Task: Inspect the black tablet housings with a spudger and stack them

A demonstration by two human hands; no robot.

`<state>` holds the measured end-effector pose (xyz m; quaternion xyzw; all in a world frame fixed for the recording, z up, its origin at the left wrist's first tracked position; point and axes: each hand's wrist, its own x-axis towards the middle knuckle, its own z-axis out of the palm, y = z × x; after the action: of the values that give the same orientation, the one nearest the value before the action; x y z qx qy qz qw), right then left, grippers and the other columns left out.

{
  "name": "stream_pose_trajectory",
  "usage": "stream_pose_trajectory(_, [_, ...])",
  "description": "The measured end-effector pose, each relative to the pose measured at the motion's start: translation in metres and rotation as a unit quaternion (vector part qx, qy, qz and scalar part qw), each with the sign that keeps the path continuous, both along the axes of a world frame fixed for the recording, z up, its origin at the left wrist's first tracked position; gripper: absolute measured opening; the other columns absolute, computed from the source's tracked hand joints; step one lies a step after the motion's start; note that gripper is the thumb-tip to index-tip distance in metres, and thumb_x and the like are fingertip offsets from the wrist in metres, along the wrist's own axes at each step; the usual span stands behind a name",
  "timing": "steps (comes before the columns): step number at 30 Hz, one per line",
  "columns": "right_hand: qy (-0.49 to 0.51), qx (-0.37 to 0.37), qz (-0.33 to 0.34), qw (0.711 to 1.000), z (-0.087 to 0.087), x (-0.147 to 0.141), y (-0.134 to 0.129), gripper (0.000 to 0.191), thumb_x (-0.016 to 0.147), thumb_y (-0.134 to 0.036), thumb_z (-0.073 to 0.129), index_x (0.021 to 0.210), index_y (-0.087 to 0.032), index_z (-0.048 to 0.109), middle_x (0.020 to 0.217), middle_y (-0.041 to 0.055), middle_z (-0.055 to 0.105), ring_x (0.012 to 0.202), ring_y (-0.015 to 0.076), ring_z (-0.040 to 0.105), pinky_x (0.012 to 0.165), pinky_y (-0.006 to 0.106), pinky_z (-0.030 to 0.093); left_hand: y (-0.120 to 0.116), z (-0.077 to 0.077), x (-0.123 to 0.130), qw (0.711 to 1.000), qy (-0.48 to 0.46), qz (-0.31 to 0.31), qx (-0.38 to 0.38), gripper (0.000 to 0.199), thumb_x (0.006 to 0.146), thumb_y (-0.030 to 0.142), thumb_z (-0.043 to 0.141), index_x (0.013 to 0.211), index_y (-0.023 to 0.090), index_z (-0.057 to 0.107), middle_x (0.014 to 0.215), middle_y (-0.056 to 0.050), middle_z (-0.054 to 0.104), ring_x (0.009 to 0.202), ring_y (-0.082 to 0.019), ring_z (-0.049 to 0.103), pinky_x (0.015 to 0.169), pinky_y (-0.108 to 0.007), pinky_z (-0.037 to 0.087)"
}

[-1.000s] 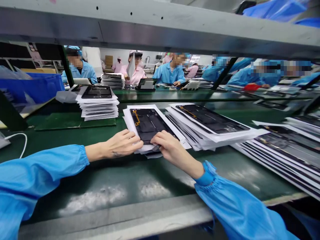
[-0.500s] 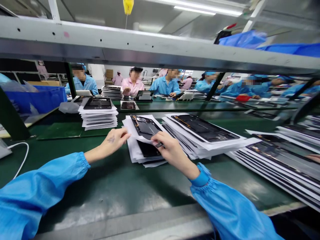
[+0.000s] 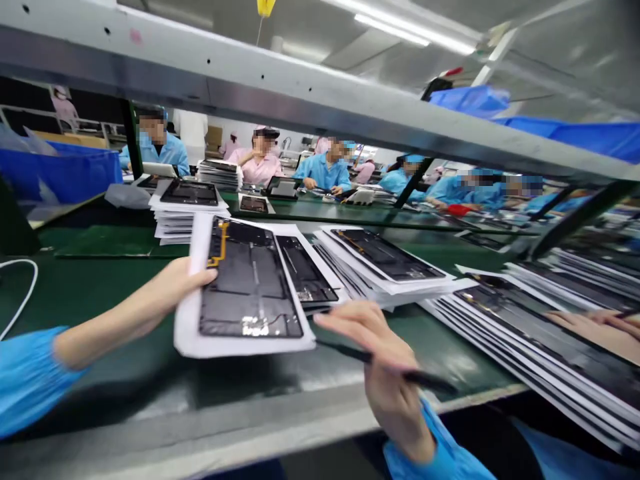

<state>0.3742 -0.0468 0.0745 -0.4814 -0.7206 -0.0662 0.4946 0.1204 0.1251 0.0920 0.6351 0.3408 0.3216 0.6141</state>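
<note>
My left hand (image 3: 177, 290) grips the edge of a white sheet (image 3: 190, 320) carrying a black tablet back panel (image 3: 247, 283) with an orange-yellow flex strip, held up above the bench. My right hand (image 3: 385, 367) lies near the bench's front edge, pinching a thin black strip (image 3: 420, 377) seen nearly edge-on. Under the raised sheet lies another black panel (image 3: 305, 270) on white paper. A stack of papered panels (image 3: 385, 257) sits beyond it. To the right, a longer stack (image 3: 525, 327) shows a hand, perhaps a reflection, on its top.
A green bench mat (image 3: 115, 243) runs beneath everything, with a grey metal shelf beam (image 3: 250, 87) overhead. Another papered stack (image 3: 190, 200) stands far left, beside a blue bin (image 3: 60, 173). A white cable (image 3: 20, 287) lies at left. Co-workers in blue and pink sit across the bench.
My left hand has lifted the white-backed panel off the pile towards me. My right hand has dropped nearer the front edge with the black strip. The view has tilted.
</note>
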Motion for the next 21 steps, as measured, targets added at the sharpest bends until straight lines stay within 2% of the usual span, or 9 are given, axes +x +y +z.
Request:
stream_pose_trajectory(3, [0.096, -0.037, 0.089, 0.991, -0.009, -0.03, -0.024, 0.054, 0.105, -0.054, 0.035, 0.095, -0.021, 0.076, 0.069, 0.0038, 0.061, 0.067, 0.0171, 0.055, 0.058, 0.032, 0.042, -0.038, -0.014, -0.053, 0.991, 0.076, 0.059, -0.091, 0.058, 0.071, 0.053, 0.082, 0.116, 0.017, 0.069, 0.107, -0.009, 0.077, 0.101, -0.032, 0.072, 0.076, -0.034, 0.06])
stream_pose_trajectory(7, [0.17, -0.074, 0.162, 0.969, -0.027, -0.077, -0.019, 0.012, 0.097, -0.027, 0.064, 0.098, -0.021, 0.075, 0.079, 0.0035, 0.07, 0.072, 0.017, 0.063, 0.063, 0.032, 0.048, -0.065, -0.04, -0.073, 0.986, 0.121, 0.081, -0.08, 0.061, 0.072, 0.057, 0.079, 0.113, 0.013, 0.069, 0.111, -0.012, 0.075, 0.11, -0.034, 0.068, 0.087, -0.038, 0.058])
stream_pose_trajectory(9, [0.164, -0.109, 0.171, 0.965, -0.038, -0.098, -0.013, 0.014, 0.092, -0.016, 0.068, 0.103, -0.023, 0.075, 0.087, 0.0031, 0.073, 0.081, 0.0182, 0.066, 0.071, 0.033, 0.052, -0.064, -0.05, -0.081, 0.986, 0.158, 0.057, -0.011, 0.061, 0.08, 0.058, 0.071, 0.12, 0.012, 0.066, 0.107, -0.011, 0.075, 0.105, -0.031, 0.069, 0.088, -0.036, 0.057])
stream_pose_trajectory(12, [0.135, -0.152, 0.187, 0.961, -0.053, -0.123, -0.009, 0.026, 0.09, -0.009, 0.066, 0.109, -0.024, 0.073, 0.094, 0.0036, 0.074, 0.091, 0.0202, 0.068, 0.079, 0.035, 0.054, -0.059, -0.054, -0.101, 0.955, 0.274, -0.015, 0.113, 0.066, 0.096, 0.053, 0.053, 0.15, 0.017, 0.042, 0.08, -0.002, 0.072, 0.072, -0.021, 0.069, 0.072, -0.03, 0.055])
stream_pose_trajectory(14, [0.112, -0.158, 0.191, 0.962, -0.061, -0.133, -0.011, 0.027, 0.09, -0.007, 0.064, 0.111, -0.023, 0.072, 0.096, 0.0048, 0.074, 0.093, 0.0211, 0.068, 0.08, 0.035, 0.055, -0.063, -0.052, -0.114, 0.897, 0.372, -0.022, 0.238, 0.06, 0.103, 0.047, 0.043, 0.155, 0.021, 0.033, 0.071, 0.001, 0.065, 0.06, -0.018, 0.063, 0.063, -0.028, 0.051])
stream_pose_trajectory(16, [0.088, -0.153, 0.191, 0.966, -0.067, -0.138, -0.013, 0.027, 0.091, -0.006, 0.062, 0.11, -0.023, 0.071, 0.094, 0.0053, 0.073, 0.092, 0.0214, 0.068, 0.08, 0.036, 0.056, -0.072, -0.052, -0.121, 0.829, 0.418, -0.006, 0.372, 0.043, 0.106, 0.037, 0.038, 0.143, 0.021, 0.049, 0.079, -0.002, 0.065, 0.067, -0.018, 0.063, 0.064, -0.027, 0.049])
stream_pose_trajectory(17, [0.077, -0.151, 0.194, 0.966, -0.069, -0.139, -0.013, 0.027, 0.091, -0.006, 0.061, 0.111, -0.023, 0.07, 0.093, 0.0053, 0.073, 0.091, 0.0215, 0.068, 0.08, 0.037, 0.056, -0.078, -0.053, -0.123, 0.81, 0.408, -0.006, 0.422, 0.035, 0.106, 0.033, 0.037, 0.132, 0.02, 0.058, 0.086, -0.004, 0.065, 0.074, -0.018, 0.064, 0.067, -0.028, 0.049])
stream_pose_trajectory(18, [0.066, -0.152, 0.198, 0.966, -0.07, -0.139, -0.014, 0.028, 0.091, -0.006, 0.061, 0.112, -0.023, 0.069, 0.093, 0.0051, 0.073, 0.09, 0.0215, 0.068, 0.079, 0.037, 0.056, -0.084, -0.055, -0.123, 0.806, 0.382, -0.017, 0.451, 0.031, 0.106, 0.029, 0.037, 0.121, 0.019, 0.063, 0.093, -0.006, 0.065, 0.08, -0.018, 0.064, 0.07, -0.028, 0.049])
stream_pose_trajectory(21, [0.018, -0.157, 0.203, 0.966, -0.073, -0.14, -0.014, 0.031, 0.093, -0.006, 0.06, 0.118, -0.024, 0.067, 0.093, 0.0049, 0.073, 0.091, 0.0216, 0.067, 0.08, 0.039, 0.057, -0.1, -0.065, -0.12, 0.845, 0.28, -0.066, 0.451, 0.024, 0.106, 0.023, 0.04, 0.106, 0.017, 0.063, 0.104, -0.007, 0.064, 0.095, -0.017, 0.062, 0.082, -0.027, 0.05])
